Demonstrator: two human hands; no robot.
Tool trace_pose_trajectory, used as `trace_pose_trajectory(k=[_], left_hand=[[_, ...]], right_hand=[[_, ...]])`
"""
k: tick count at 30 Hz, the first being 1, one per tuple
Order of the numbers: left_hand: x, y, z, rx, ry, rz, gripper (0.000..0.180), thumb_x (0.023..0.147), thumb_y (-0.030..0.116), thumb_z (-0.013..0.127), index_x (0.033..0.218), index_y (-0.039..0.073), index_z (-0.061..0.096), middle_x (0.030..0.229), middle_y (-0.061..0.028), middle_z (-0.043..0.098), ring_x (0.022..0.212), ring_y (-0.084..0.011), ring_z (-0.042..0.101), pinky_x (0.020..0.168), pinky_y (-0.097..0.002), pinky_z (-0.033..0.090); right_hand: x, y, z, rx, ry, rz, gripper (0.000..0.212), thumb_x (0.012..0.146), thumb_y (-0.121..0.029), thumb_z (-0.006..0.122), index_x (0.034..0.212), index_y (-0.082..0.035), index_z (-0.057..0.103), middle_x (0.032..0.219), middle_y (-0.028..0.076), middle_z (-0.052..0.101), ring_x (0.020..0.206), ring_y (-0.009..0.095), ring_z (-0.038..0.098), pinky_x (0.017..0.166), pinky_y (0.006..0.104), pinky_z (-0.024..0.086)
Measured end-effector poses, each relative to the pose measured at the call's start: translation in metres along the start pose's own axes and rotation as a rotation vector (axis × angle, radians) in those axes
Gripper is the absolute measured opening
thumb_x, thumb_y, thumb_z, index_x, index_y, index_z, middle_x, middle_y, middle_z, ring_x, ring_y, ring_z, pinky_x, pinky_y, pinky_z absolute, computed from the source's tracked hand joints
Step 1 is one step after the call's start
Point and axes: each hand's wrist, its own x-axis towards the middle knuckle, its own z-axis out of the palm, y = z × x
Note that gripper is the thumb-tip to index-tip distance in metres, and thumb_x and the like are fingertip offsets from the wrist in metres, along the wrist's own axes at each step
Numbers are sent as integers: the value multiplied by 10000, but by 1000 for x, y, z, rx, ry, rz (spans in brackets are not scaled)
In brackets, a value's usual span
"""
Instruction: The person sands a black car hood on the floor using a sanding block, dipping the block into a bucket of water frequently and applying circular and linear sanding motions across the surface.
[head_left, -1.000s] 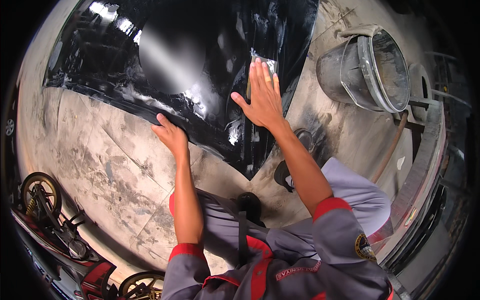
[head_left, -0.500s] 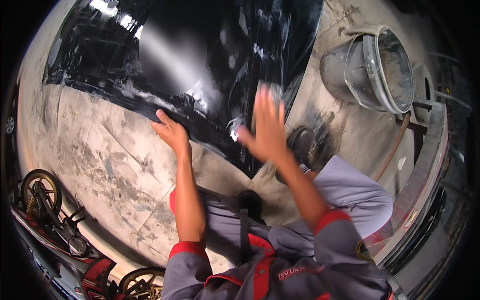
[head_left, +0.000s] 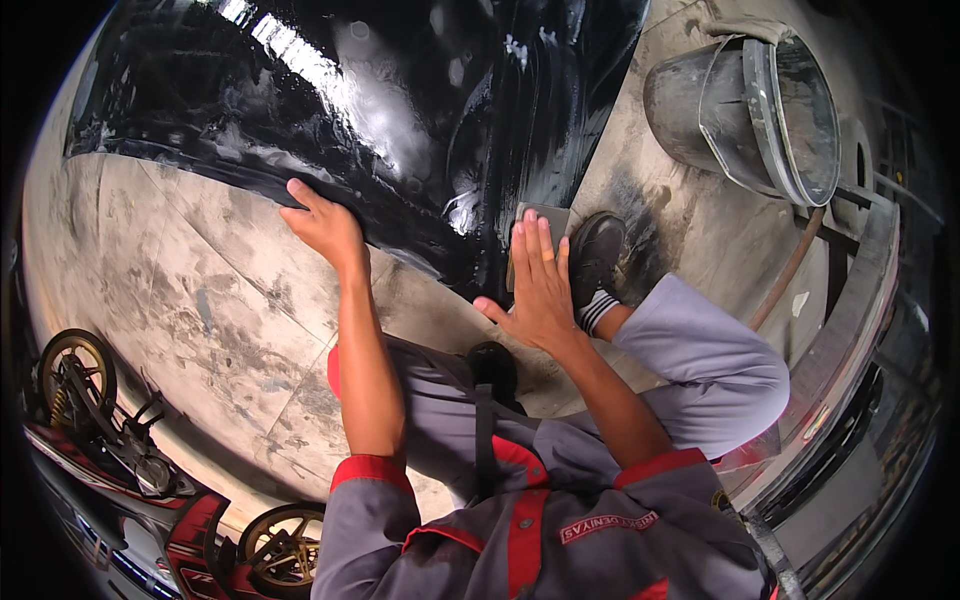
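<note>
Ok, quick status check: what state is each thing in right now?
Black panel: wet, glossy, lying on the floor.
Sanding pad: pressed flat against the panel edge under the right hand.
Left hand: open, resting on the panel's lower edge.
Bucket: upright, open on top.
Motorcycle: parked.

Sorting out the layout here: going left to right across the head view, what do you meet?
Motorcycle → left hand on the black panel → right hand on a sanding pad → shoe → bucket.

Dusty grey concrete floor [head_left: 200,300], dark bucket [head_left: 740,100] upper right, motorcycle [head_left: 130,480] parked lower left, bright overhead light
</note>
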Motion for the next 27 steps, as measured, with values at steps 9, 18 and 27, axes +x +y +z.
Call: trace_pose_trajectory(k=[9,18,27], left_hand=[[8,-15,-12,71,-10,9,611,1104,450,452,1102,-157,522,1065,-294,620,951,-337,601,921,-439,470],[-9,8,8,-55,-74,-23,553,1121,428,414,1008,-104,509,995,-205,611,894,-245,564,885,-389,477],[-9,9,14,-102,-9,31,545,1130,388,407,996,-128,521,966,-214,606,862,-256,514,876,-387,465]], right_hand=[[74,2,-21,-81,99,4,1109,919,-758,475,1586,91,221,1688,267,154,1579,397,120,1229,654,66],[209,70,-90,-178,227,-43,1036,965,-754,390,1612,32,201,1703,201,170,1593,292,129,1266,580,58],[243,69,-91,-270,229,-188,1079,933,-772,441,1602,46,223,1696,209,196,1582,338,160,1268,531,119]])
